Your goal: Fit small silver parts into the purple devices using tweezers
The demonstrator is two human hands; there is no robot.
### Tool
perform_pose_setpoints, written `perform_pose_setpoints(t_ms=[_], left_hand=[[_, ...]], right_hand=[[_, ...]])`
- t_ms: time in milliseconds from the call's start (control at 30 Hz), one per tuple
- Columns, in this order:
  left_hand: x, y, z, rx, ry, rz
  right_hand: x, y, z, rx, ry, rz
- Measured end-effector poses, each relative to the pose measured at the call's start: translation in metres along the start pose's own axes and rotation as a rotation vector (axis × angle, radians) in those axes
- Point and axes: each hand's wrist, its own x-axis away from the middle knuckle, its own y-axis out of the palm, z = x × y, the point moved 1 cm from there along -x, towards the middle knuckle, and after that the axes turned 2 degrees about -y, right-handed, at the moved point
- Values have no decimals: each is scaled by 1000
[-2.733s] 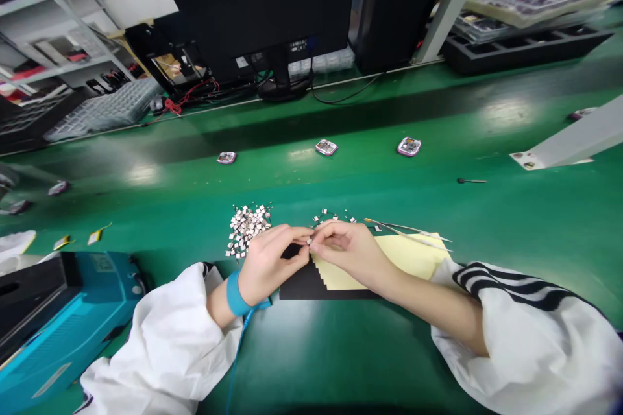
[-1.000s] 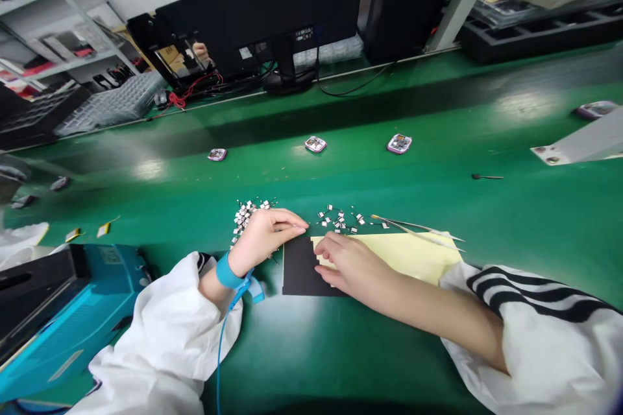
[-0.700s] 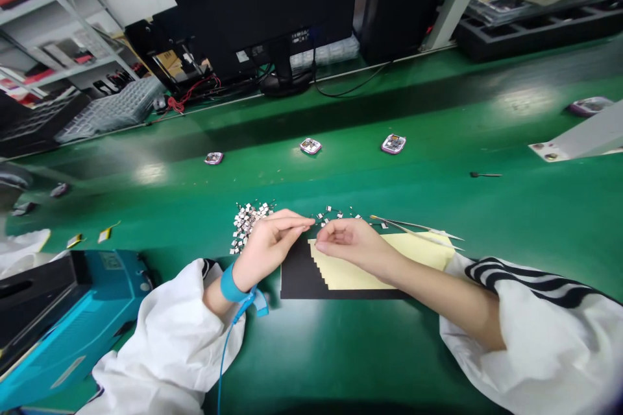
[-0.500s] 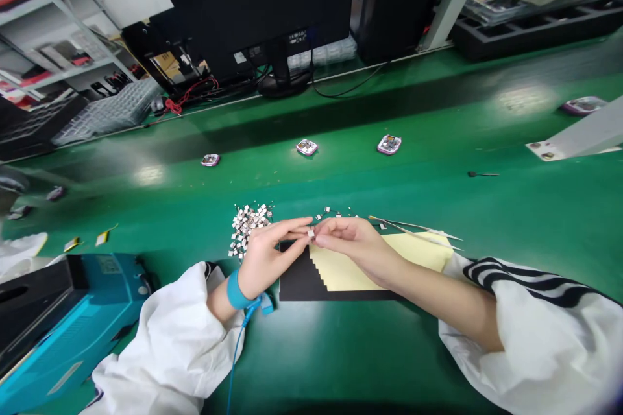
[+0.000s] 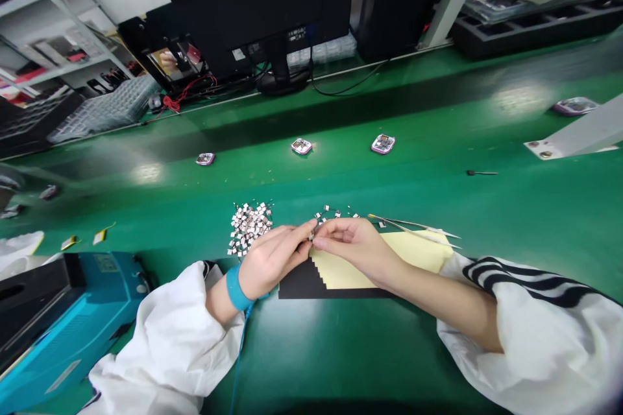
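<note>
My left hand [image 5: 272,258], with a blue band at the wrist, meets my right hand [image 5: 357,246] over the black sheet [image 5: 296,282]. Between their fingertips is a small white part [image 5: 311,237], mostly covered by the fingers. Both hands are closed in a pinch around it. Beside my left hand lies a pile of small white parts with dark leads [image 5: 249,227]. A few similar parts [image 5: 327,209] sit just beyond the fingers. Yellow sheets [image 5: 413,253] lie under my right forearm, with tweezers [image 5: 413,228] across their far edge.
Purple-rimmed devices [image 5: 383,144] stand in a row farther back. A monitor [image 5: 272,0] rises behind them. A blue machine [image 5: 92,311] is at the left, a small brush [image 5: 481,173] and a metal bracket [image 5: 574,139] at the right.
My left hand has rolled over, its fingers now folding closer around the small part. That part shows less than before. My right hand has stayed nearly still; the view shifted slightly.
</note>
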Motion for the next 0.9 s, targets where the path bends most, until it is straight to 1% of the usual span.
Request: perform_pose_setpoints(t_ms=[200, 267, 367, 433, 533, 600, 667, 733, 800, 833, 900], left_hand=[[-2, -1, 1, 0, 35, -8], [-3, -2, 1, 50, 0, -9], [-4, -1, 1, 124, -88, -30], [-4, 0, 2, 140, -105, -55], [-6, -3, -1, 127, -83, -145], [-9, -10, -10, 73, -92, -235], [-13, -21, -24, -28, -138, -325], [-17, -32, -35, -111, -200, -394], [-19, -37, -39, -89, -260, -422], [-20, -36, -37, -38, -282, -407], [-19, -31, -26, 95, -306, -326]], right_hand=[[-1, 0, 1, -8, 40, 36], [-2, -2, 1, -29, 55, 18], [-2, -4, 0, -52, 70, -13], [-2, -4, 0, -36, 58, -24], [-2, -5, 0, 80, 19, 3], [-3, -8, 1, 222, -51, 68], [-5, -13, 1, 374, -129, 120], [-7, -16, 0, 451, -152, 125], [-9, -18, -1, 398, -109, 89], [-9, -17, -2, 333, -77, 75], [-8, -14, -4, 189, -13, 63]])
